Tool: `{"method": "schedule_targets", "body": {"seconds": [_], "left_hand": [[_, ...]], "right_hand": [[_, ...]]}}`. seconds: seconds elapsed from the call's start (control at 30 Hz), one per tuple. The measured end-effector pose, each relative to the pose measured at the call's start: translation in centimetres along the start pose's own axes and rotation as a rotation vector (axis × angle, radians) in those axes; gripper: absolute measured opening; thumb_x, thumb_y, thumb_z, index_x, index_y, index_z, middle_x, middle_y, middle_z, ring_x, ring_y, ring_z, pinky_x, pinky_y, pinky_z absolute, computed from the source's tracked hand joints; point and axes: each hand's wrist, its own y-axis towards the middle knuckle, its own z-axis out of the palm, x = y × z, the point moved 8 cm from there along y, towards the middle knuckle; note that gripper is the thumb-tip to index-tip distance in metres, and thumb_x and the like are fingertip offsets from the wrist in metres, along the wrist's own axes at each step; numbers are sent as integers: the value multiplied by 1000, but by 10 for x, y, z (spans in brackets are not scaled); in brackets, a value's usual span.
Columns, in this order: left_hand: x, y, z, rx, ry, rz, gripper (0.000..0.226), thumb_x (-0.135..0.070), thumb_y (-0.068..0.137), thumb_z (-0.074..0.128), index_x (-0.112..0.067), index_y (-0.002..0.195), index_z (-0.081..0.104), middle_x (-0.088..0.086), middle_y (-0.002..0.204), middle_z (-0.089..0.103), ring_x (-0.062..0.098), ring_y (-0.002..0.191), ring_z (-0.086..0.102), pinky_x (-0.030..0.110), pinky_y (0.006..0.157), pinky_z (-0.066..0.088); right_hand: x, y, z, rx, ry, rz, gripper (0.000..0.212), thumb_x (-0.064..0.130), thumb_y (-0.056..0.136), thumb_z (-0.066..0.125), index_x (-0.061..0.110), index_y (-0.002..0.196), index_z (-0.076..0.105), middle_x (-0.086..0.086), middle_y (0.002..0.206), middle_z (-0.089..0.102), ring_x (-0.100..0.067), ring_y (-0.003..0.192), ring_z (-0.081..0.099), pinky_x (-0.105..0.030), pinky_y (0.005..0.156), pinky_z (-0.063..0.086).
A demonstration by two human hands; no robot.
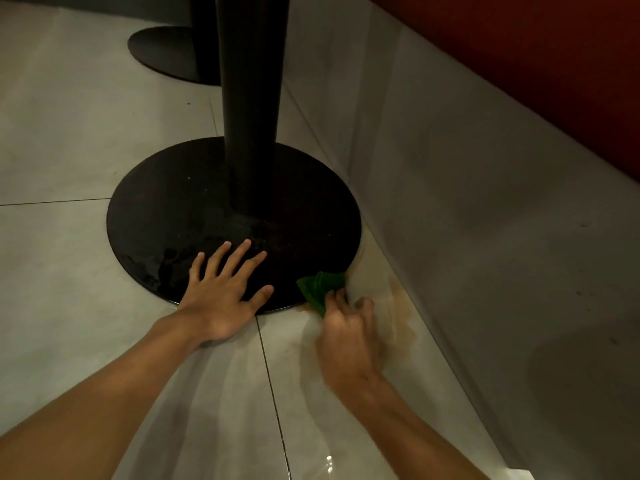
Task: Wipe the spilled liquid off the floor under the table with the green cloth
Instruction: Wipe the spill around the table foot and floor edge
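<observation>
At the near right rim of the round black table base, the green cloth sits as a folded wad, partly over the rim and partly on the pale tiled floor just beside it. The right hand grips the cloth's near end with curled fingers and presses it down. This hand is blurred, so the exact finger placement cannot be read. The cloth's long axis runs from the gripping fingers toward the base, and its free folded end points at the pedestal column rising from the middle of the base. The left hand lies flat with fingers spread on the near edge of the base, holding nothing and apparently serving as a brace. The two hands are apart, with a strip of base rim between them. A brown spill streaks the floor to the right of the base, between the rim and the grey skirting panel, and a wet sheen extends nearer the viewer. Judged step: wiping is under way at the rim, with the main stain not yet cleared. The next move calls for carrying the cloth away from the base across the brown streaks toward the skirting, under steady downward pressure. A second dark base stands well beyond the first.
</observation>
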Motion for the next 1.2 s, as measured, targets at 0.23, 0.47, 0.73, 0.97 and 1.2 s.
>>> {"method": "schedule_targets", "body": {"seconds": [0.23,0.47,0.73,0.97,1.2], "left_hand": [[1,-1,1,-15,11,3,67,-69,88,12,-43,149,-1,-14,157,-17,13,143,-23,46,116,-14],[0,-1,1,-24,24,3,68,-70,87,9,-43,149,-2,-13,157,-17,14,142,-24,46,116,-14],[2,0,2,-30,41,-11,67,-69,88,10,-44,148,-3,-14,157,-17,14,143,-23,46,116,-14],[1,0,2,-21,42,-6,67,-68,87,10,-45,148,-2,-14,158,-16,14,143,-21,46,116,-13],[1,1,3,-15,21,5,66,-69,89,11,-44,148,-2,-14,157,-17,13,142,-23,45,115,-15]], "right_hand": [[-54,76,-17,-10,127,180,37,3,92,42,8,128,51,-21,120,56,-37,110,50,-38,99,38],[-37,102,-18,-67,248,271,24,6,91,54,2,114,55,-20,117,58,-34,108,52,-41,94,47],[-2,24,-2,91,341,263,39,15,96,47,13,134,39,-14,128,45,-27,113,49,-34,93,44],[40,-21,4,79,480,208,35,22,95,52,20,129,50,-9,112,61,-21,98,60,-33,82,54],[-34,15,-38,10,455,242,38,15,95,48,20,133,50,-11,119,58,-26,101,59,-32,88,47]]}}
